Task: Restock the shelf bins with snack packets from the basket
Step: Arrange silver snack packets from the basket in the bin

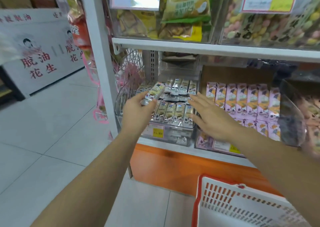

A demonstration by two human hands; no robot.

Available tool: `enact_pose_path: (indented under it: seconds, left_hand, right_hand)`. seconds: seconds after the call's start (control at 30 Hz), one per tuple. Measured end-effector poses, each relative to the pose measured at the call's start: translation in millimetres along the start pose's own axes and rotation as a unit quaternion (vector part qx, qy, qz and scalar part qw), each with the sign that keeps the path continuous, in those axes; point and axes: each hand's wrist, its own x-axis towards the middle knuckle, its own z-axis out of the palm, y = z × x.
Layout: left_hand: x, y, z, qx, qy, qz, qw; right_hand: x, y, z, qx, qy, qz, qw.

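Left hand point(136, 110) grips one snack packet point(154, 92) over the clear shelf bin point(118, 105). Right hand point(210, 117), fingers straight, apparently touches the stacked packets point(174, 113). The basket point(225, 197) sits below, lower right.

Pale tiled floor point(52, 123) runs past a white shelf post point(100, 53) and orange plinth point(173, 166).

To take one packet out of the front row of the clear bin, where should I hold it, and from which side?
Probably pinch its top end, coming from above and in front. The front-row packets stand tilted back, packed side by side, so neighbours cover their long edges; only the tops are free above the clear bin's front wall.
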Motion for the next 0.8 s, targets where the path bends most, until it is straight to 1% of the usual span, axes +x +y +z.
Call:
enact_pose_path:
  seconds: [0.07, 0.17, 0.27, 0.3, 0.37, 0.47, 0.57, 0.7, 0.8]
  left_hand:
    - [27.0, -1.0, 15.4, 0.006, 0.013, -0.02, 1.0]
    - [62.7, -5.0, 39.3, -0.023, 0.008, -0.077, 0.997]
    - [88.2, -7.4, 59.0, -0.028, 0.014, -0.099, 0.995]
    - [94.2, -7.8, 63.8, -0.019, 0.007, -0.1, 0.995]
    - [103.2, -8.8, 71.4, 0.014, -0.035, -0.099, 0.994]
    - [114.2, -12.1, 78.0, 0.111, -0.094, -0.076, 0.986]
    - [121.8, -18.8, 76.9, 0.174, -0.114, -0.048, 0.977]
    - [126.1, -20.5, 70.4, 0.218, -0.155, -0.033, 0.963]
    - [117.3, -12.7, 63.2, 0.244, -0.159, -0.036, 0.956]
  right_hand:
    - [-0.3, 2.1, 8.0, 0.023, 0.026, -0.008, 0.999]
    - [0.8, 2.9, 15.2, 0.054, 0.062, -0.011, 0.997]
    - [2.8, 4.8, 21.1, 0.065, 0.077, -0.015, 0.995]
    - [3.3, 5.6, 22.3, 0.065, 0.078, -0.018, 0.995]
    - [4.7, 8.4, 26.0, 0.067, 0.084, -0.029, 0.994]
    - [5.4, 11.4, 28.7, 0.072, 0.089, -0.039, 0.993]
    - [6.3, 11.7, 29.6, 0.069, 0.094, -0.044, 0.992]
    - [5.8, 13.1, 31.8, 0.058, 0.1, -0.055, 0.992]
    - [5.4, 12.4, 29.5, 0.048, 0.104, -0.063, 0.991]
